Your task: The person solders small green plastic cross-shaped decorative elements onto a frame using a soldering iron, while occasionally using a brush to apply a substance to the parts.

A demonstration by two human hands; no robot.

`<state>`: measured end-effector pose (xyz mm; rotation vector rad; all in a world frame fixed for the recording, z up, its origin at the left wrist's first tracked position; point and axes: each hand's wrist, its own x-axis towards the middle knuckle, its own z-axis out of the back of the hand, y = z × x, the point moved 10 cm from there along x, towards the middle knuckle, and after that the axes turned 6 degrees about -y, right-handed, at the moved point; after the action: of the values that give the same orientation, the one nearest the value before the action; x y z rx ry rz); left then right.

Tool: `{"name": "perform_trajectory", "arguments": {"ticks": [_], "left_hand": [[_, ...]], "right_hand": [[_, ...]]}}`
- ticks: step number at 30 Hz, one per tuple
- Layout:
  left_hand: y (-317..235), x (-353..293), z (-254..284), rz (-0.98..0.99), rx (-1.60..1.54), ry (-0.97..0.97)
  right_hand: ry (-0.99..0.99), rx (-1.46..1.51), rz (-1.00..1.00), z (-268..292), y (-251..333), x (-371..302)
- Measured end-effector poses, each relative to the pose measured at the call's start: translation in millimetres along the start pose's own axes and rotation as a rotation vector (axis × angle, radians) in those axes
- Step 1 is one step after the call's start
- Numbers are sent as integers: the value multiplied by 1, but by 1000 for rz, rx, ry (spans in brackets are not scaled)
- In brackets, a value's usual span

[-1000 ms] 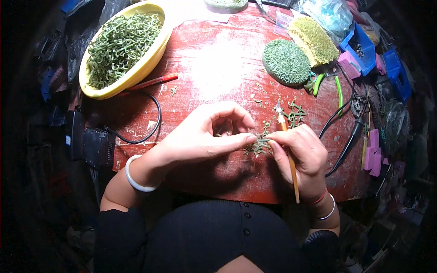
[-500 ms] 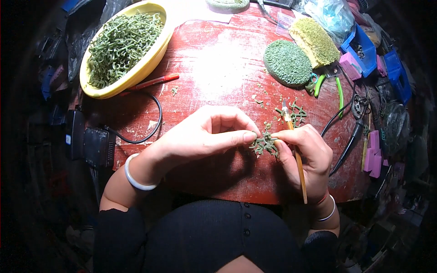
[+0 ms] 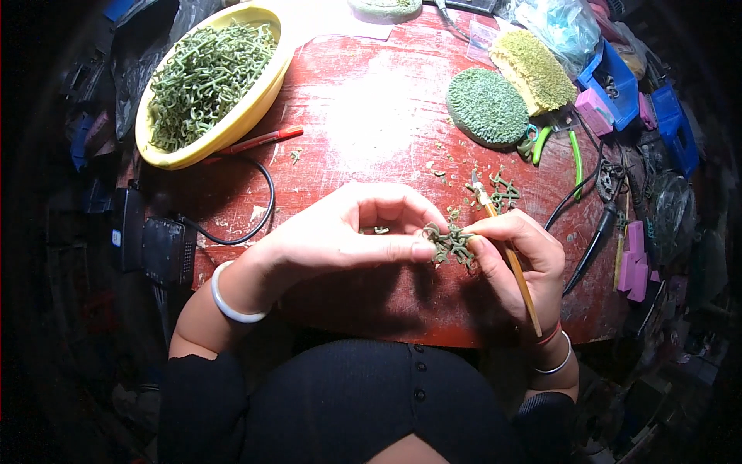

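Observation:
A cluster of small, twisted dark-green pieces point(image 3: 452, 246) is between my two hands, just above the table. My left hand point(image 3: 328, 232) pinches its left side between thumb and fingers, and a small green bit shows by the curled fingers. At the cluster's right side, my right hand point(image 3: 529, 247) grips it with thumb and index finger. The same hand also keeps a craft knife point(image 3: 519, 278) with a wooden handle tucked across it, blade pointing away from me. More branched green pieces point(image 3: 505, 193) lie just beyond the blade.
A yellow basin point(image 3: 267, 104) heaped with green pieces stands far left, beside a red pen point(image 3: 267, 140) and a black cable point(image 3: 272, 193). Far right are a round green pad point(image 3: 487, 107), a yellow-green sponge block point(image 3: 533, 73), green-handled pliers point(image 3: 578, 162), blue bins point(image 3: 610, 85) and pink blocks point(image 3: 634, 263).
The knife's handle end has swung to the right, with its blade slightly left. My left fingers have shifted a little on the cluster, and a green bit now shows by them.

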<state>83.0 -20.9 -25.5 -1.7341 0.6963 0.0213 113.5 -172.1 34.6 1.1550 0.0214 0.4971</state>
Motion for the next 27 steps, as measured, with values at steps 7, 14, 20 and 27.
{"name": "perform_trajectory", "arguments": {"ticks": [7, 14, 20, 27], "left_hand": [[-3, 4, -8, -153, 72, 64], [-2, 4, 0, -166, -29, -21], [-4, 5, -3, -190, 14, 8], [-1, 5, -2, -210, 5, -1]], "right_hand": [[-28, 126, -87, -2, -9, -3], [-20, 129, -150, -6, -14, -3], [6, 101, -104, -8, -11, -3], [3, 56, -8, -6, -4, -2]]}}
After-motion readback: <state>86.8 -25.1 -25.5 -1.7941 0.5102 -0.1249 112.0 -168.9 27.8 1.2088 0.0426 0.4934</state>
